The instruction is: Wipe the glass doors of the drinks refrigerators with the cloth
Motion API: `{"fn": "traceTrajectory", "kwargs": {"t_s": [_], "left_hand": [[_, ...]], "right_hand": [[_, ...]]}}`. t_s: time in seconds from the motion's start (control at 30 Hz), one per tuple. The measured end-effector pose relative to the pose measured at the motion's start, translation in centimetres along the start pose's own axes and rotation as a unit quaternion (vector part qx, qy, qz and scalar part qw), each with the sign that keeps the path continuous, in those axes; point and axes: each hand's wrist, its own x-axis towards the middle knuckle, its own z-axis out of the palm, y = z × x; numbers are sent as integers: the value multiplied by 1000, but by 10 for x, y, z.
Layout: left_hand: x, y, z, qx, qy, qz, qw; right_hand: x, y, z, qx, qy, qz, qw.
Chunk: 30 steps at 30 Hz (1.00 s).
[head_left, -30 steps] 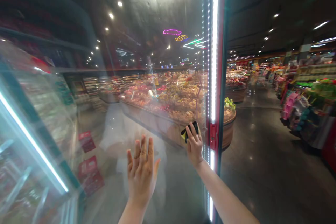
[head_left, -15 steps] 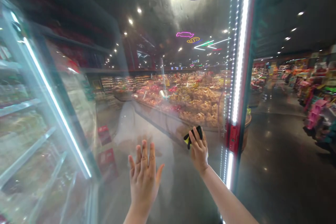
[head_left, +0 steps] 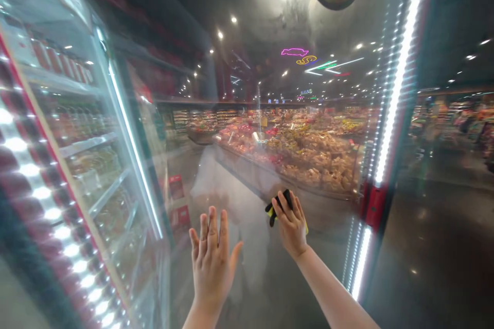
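Note:
A large clear glass door [head_left: 239, 175] fills the middle of the head view, with an LED-lit frame down its right side. My left hand [head_left: 211, 262] is raised flat with its fingers spread, its palm toward the glass; it holds nothing. To its right, my right hand [head_left: 291, 221] grips a black and yellow cloth [head_left: 284, 199] against the glass. Part of the cloth is hidden under the palm and fingers.
Lit refrigerator shelves [head_left: 92, 144] with bottles stand at left, beside a bright LED strip. A red latch piece [head_left: 373, 206] sits on the door's right frame. Beyond the glass lie a long produce display [head_left: 309, 159] and red boxes [head_left: 179, 216].
The view has turned left, so the door frame and display appear farther right and more of the left LED strip shows. My right hand and the cloth have shifted slightly left relative to my left hand.

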Motion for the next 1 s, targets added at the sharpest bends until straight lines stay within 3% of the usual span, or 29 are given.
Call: {"fn": "traceTrajectory", "kwargs": {"t_s": [0.1, 0.2, 0.27, 0.37, 0.47, 0.6, 0.73, 0.87, 1.0], "left_hand": [[-7, -14, -8, 15, 2, -15, 1000], [-15, -24, -14, 26, 3, -26, 999], [-22, -30, -19, 36, -1, -32, 999], [-34, -40, -27, 50, -9, -44, 998], [-47, -52, -34, 66, -5, -67, 996], [-59, -70, -40, 91, -7, -99, 991], [-67, -82, -37, 94, -16, -109, 989], [-68, -90, -26, 111, -23, -97, 989], [-57, -99, -22, 115, -14, -80, 990]], "right_hand": [[24, -44, 19, 21, 8, 31, 999], [13, -81, 30, 28, -23, -45, 998], [-7, -87, 28, 35, -55, -109, 992], [-25, -77, 19, 44, -84, -166, 981], [-9, -78, 21, 55, -74, -126, 988], [30, -125, 42, 86, -45, -25, 995], [29, -164, 54, 132, -84, -96, 983], [16, -157, 48, 159, -123, -177, 963], [43, -162, 49, 141, -117, -148, 972]]}}
